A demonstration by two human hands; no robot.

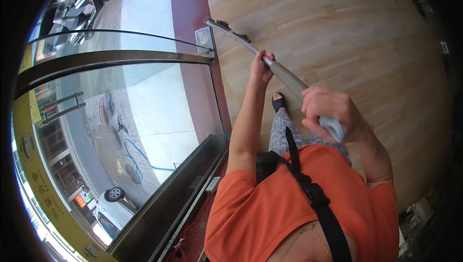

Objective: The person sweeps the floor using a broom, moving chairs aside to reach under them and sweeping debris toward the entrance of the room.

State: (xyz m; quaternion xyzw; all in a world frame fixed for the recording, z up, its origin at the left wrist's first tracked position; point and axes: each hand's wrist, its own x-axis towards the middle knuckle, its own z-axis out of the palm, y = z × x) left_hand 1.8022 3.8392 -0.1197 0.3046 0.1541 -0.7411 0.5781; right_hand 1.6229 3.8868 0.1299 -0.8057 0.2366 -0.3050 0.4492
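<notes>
A broom with a grey metal handle (249,46) slants from the upper middle down to the right in front of me. My left hand (263,67) is closed around the metal part of the handle. Higher up, near the looped plastic end, my right hand (331,112) grips the padded part. The dark bristles (231,29) are at the wood-look floor (336,30), close to the dark red threshold. My foot in a black slipper (278,103) stands below the handle.
A glass door (155,88) with a metal frame borders the floor on the left. Beside me, a power strip (213,185) and red cords lie along the window ledge. Outside are a scooter (86,12), a blue hose (139,153) and a white car (114,213).
</notes>
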